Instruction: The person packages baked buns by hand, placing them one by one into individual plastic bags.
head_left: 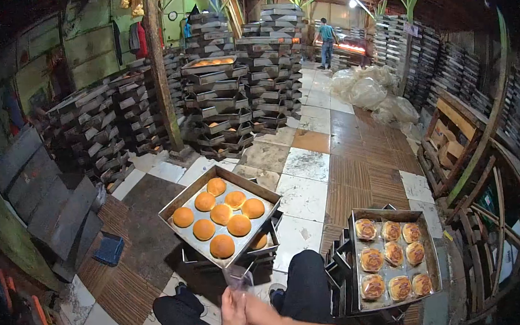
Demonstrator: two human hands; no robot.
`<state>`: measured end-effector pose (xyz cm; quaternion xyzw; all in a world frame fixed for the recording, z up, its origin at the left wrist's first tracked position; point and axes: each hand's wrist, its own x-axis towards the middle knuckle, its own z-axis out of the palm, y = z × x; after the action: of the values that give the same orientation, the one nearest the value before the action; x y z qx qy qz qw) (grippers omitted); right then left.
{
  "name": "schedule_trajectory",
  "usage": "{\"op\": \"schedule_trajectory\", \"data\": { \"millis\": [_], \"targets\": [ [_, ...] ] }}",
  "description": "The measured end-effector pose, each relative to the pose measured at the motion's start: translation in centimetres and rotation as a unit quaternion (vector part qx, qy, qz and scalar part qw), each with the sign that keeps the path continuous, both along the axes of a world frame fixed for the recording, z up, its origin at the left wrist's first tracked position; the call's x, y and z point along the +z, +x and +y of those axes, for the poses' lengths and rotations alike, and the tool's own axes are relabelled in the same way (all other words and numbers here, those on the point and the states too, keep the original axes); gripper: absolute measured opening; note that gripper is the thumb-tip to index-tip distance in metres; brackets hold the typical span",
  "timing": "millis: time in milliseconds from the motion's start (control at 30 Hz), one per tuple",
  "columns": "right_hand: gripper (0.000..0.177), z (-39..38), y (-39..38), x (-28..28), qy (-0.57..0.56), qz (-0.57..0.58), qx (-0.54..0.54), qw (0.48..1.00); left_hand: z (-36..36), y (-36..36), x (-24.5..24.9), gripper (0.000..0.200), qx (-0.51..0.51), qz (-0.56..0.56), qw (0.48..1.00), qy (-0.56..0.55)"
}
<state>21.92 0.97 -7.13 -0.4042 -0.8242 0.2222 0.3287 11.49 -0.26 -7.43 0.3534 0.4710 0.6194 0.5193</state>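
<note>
My left hand [232, 314] and my right hand [261, 312] meet in front of my lap, fingers closed on a clear plastic bag [238, 278]. The bag's upper end stands up near the front corner of a metal tray [172, 215]. Several round golden buns [221, 214] lie in that tray, which rests on a stack of trays. To the right, another metal tray [427, 253] holds several flat buns with brown swirled tops [393, 254], each looking wrapped in clear plastic.
Tall stacks of trays [216, 105] stand behind. Large plastic bags [367, 93] lie on the tiled floor [302, 190]. A person [327, 42] stands far back near a glowing oven [350, 48]. A blue tray [108, 248] lies left, a wooden crate [450, 135] right.
</note>
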Motion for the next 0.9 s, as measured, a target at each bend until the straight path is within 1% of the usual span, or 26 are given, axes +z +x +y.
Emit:
{"op": "schedule_trajectory", "data": {
  "millis": [33, 67, 100, 133, 167, 200, 233, 267, 300, 333, 367, 400, 433, 500, 533, 567, 633, 667, 700, 767, 800, 867, 900],
  "targets": [
    [0.030, -1.0, -1.2, 0.0, 0.117, -0.020, 0.035, 0.992, 0.3, -0.4, 0.1, 0.044, -0.001, -0.003, 1.000, -0.006],
    [0.030, -1.1, -1.0, 0.0, 0.111, -0.023, 0.036, 0.993, 0.8, -0.8, 0.4, 0.039, 0.017, -0.006, 1.000, -0.025],
    [0.027, -1.1, -0.5, 0.3, 0.013, 0.026, 0.105, 0.994, 1.2, -1.5, 0.4, 0.035, 0.036, -0.008, 0.998, -0.042],
    [0.024, -0.4, 0.1, 2.1, -0.083, 0.075, 0.170, 0.979, 1.4, -2.4, -1.4, 0.024, 0.041, 0.071, 0.996, -0.032],
    [0.022, 0.4, 1.6, 3.2, -0.309, 0.078, 0.093, 0.943, 1.4, -2.8, -0.9, 0.024, 0.040, 0.067, 0.996, -0.036],
    [0.021, 1.2, 2.0, 4.0, -0.176, 0.163, -0.029, 0.970, 1.2, -3.2, 0.4, 0.021, 0.001, -0.019, 0.998, -0.063],
    [0.035, 3.4, 2.5, 4.4, -0.003, 0.139, -0.114, 0.984, 1.1, -3.5, 0.9, 0.018, -0.037, -0.106, 0.990, -0.088],
    [0.052, 4.6, 2.9, 5.3, 0.034, 0.090, -0.189, 0.977, 1.3, -4.2, -0.1, 0.015, -0.050, -0.129, 0.986, -0.097],
    [0.065, 6.0, 3.1, 3.9, 0.002, 0.066, -0.226, 0.972, 1.4, -4.7, -0.3, 0.015, -0.051, -0.136, 0.984, -0.100],
    [0.062, 6.8, 3.3, 3.5, -0.160, 0.138, -0.142, 0.967, 1.5, -5.3, -0.3, 0.014, -0.078, -0.134, 0.983, -0.096],
    [0.059, 7.7, 3.7, 3.1, -0.316, 0.206, -0.053, 0.925, 1.8, -5.9, -0.1, 0.013, -0.104, -0.131, 0.982, -0.090],
    [0.044, 8.6, 4.1, 1.8, -0.421, 0.197, 0.016, 0.885, 2.0, -6.3, 0.4, 0.009, -0.107, -0.144, 0.979, -0.097],
    [0.044, 8.7, 4.1, 1.8, -0.426, 0.193, 0.018, 0.884, 2.1, -6.8, -0.2, 0.009, -0.102, -0.148, 0.979, -0.100],
    [0.031, 9.2, 3.6, 2.2, -0.481, 0.151, 0.058, 0.862, 2.5, -7.7, -1.7, 0.006, -0.059, -0.081, 0.991, -0.090],
    [0.027, 9.5, 3.4, 2.8, -0.407, 0.036, 0.056, 0.911, 2.5, -8.1, -1.7, 0.013, -0.034, -0.056, 0.993, -0.099],
    [0.027, 10.0, 2.9, 3.2, -0.410, 0.033, 0.054, 0.910, 2.6, -8.5, -1.9, 0.013, -0.034, -0.059, 0.992, -0.103],
    [0.025, 11.0, 2.0, 3.9, -0.386, 0.064, 0.126, 0.912, 3.0, -9.4, -2.4, 0.024, 0.016, 0.118, 0.985, -0.128],
    [0.025, 11.7, 1.7, 4.0, -0.457, 0.016, 0.141, 0.878, 3.3, -9.7, -3.4, 0.030, 0.021, 0.130, 0.981, -0.141],
    [0.025, 12.0, 1.2, 3.9, -0.460, 0.012, 0.140, 0.877, 3.4, -9.9, -4.0, 0.030, 0.021, 0.125, 0.981, -0.144],
    [0.025, 12.7, 0.0, 3.5, -0.459, -0.020, 0.131, 0.878, 3.5, -10.3, -4.6, 0.034, 0.025, 0.107, 0.988, -0.110],
    [0.025, 13.2, -0.3, 3.0, -0.478, 0.006, 0.147, 0.866, 3.7, -10.5, -4.8, 0.034, 0.025, 0.104, 0.988, -0.113],
    [0.024, 14.1, -0.8, 2.7, -0.488, 0.003, 0.152, 0.860, 3.8, -11.1, -4.6, 0.042, 0.044, 0.145, 0.985, -0.085],
    [0.024, 14.7, -1.1, 2.8, -0.495, 0.003, 0.160, 0.854, 4.1, -11.3, -6.0, 0.042, 0.049, 0.142, 0.984, -0.094]
  ]
}}
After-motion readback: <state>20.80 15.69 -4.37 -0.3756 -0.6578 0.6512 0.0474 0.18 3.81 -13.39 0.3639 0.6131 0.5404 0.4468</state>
